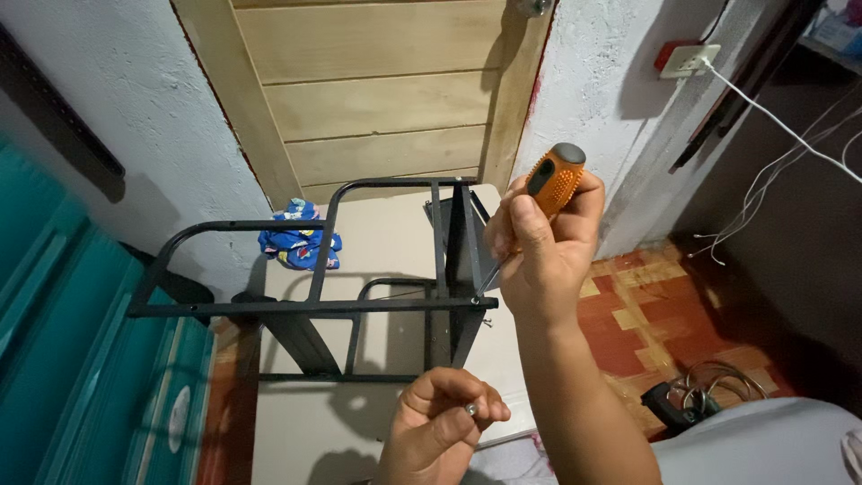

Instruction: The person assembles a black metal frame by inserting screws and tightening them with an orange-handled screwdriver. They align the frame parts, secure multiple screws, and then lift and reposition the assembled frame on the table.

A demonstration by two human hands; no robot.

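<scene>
Over the board: black metal frame (377, 296) stands on a pale board (386, 238) laid on the floor, near the board's far edge by the door.
Right hand: right hand (543, 247) is clamped around the orange handle of a screwdriver (552, 184); shaft slants down-left, tip at a screw (474, 303) on the frame's front rail, at its right end.
Left hand: left hand (440, 422) is below, at the board's near edge, fingers pinched together on a small metal piece (470, 409), a nut or washer by the look; cannot tell which.
Done so far: frame appears largely put together; rails, curved top tubes and uprights stand joined.
Left to do: judging from this, the right-end joint is not finished, and the small piece in hand has not gone on. Other joints are too small to check.
Surface: board is smooth, beige, lying flat, with frame shadows across it.
Room: plank door (377, 99) behind, rough white walls, teal panel (63, 359) at left, red and yellow floor tiles (642, 310) at right.
Loose items: blue patterned cloth (299, 235) by the board's far left corner; wall socket (687, 59) with white cable; wire coil (709, 388) on the tiles.
</scene>
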